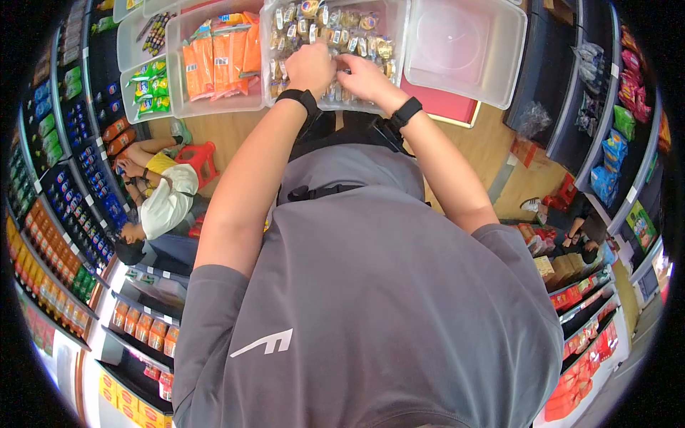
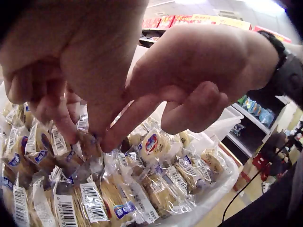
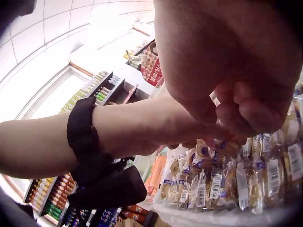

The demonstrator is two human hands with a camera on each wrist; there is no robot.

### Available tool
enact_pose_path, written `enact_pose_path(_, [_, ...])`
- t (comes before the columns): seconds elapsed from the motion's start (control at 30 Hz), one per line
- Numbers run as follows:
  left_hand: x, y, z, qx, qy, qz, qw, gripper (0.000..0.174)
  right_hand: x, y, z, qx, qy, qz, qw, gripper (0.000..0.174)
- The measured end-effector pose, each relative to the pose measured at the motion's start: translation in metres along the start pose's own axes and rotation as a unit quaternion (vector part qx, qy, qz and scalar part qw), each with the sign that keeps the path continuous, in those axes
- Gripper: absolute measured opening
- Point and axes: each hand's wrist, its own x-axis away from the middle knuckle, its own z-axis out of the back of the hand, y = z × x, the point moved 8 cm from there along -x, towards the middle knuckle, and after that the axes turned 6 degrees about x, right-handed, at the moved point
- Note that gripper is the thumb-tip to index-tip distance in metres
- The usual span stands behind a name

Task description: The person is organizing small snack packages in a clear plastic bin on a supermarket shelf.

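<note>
Snack packets [image 1: 357, 28] in clear wrappers stand in rows inside a clear plastic tub [image 1: 404, 50] in front of you. Your left hand [image 1: 311, 68] pinches one packet between thumb and finger; your right hand [image 1: 365, 77] reaches in just beside it, fingertips low among the wrappers, and you cannot tell whether they grip. Left of the tub, orange packs [image 1: 221, 60] fill another bin [image 1: 173, 71]. Farther left lie green packets [image 1: 151, 89].
</note>
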Motion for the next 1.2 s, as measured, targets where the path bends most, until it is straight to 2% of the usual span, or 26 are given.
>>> enact_pose_path(0.2, [0.005,-0.005,0.000,-0.042,0.021,-0.039,0.998,0.034,-0.001,-0.001,-0.004,0.000,-0.023,0.003,1.000,0.045])
enact_pose_path(0.3, [0.001,-0.013,-0.005,-0.066,-0.019,0.003,0.998,0.033,-0.002,-0.001,-0.007,0.002,-0.014,-0.002,1.000,0.045])
enact_pose_path(0.43, [0.005,-0.008,-0.006,-0.088,0.007,-0.046,0.995,0.030,-0.003,-0.001,-0.008,0.018,-0.030,-0.008,0.999,0.045])
enact_pose_path(0.53, [0.008,-0.002,-0.005,-0.089,0.044,-0.070,0.993,0.027,0.006,-0.010,0.005,-0.010,-0.010,0.016,1.000,0.041])
enact_pose_path(0.63, [0.014,0.003,-0.001,-0.069,0.053,-0.074,0.993,0.024,0.016,-0.008,0.032,-0.020,0.046,0.005,0.999,0.036])
enact_pose_path(0.73, [0.016,0.006,0.000,-0.073,0.051,-0.073,0.993,0.022,0.030,-0.006,0.064,-0.006,0.099,-0.014,0.995,0.032])
enact_pose_path(0.77, [0.017,0.007,-0.002,-0.072,0.051,-0.075,0.993,0.022,0.034,-0.006,0.072,0.046,0.101,-0.034,0.993,0.029])
enact_pose_path(0.87, [0.018,0.014,-0.001,-0.065,0.061,-0.091,0.992,0.018,0.040,0.001,0.077,0.082,0.046,-0.078,0.992,0.028])
enact_pose_path(1.0, [0.023,0.039,0.004,-0.071,0.074,-0.131,0.986,0.010,0.040,0.015,0.065,0.109,0.012,-0.054,0.992,0.028])
enact_pose_path(1.1, [0.017,0.047,-0.008,-0.057,0.039,-0.119,0.990,0.013,0.040,0.019,0.059,0.108,0.022,-0.052,0.993,0.026])
enact_pose_path(1.2, [0.008,0.053,-0.022,-0.038,-0.031,-0.090,0.995,0.028,0.045,0.022,0.054,0.113,0.046,-0.049,0.991,0.025])
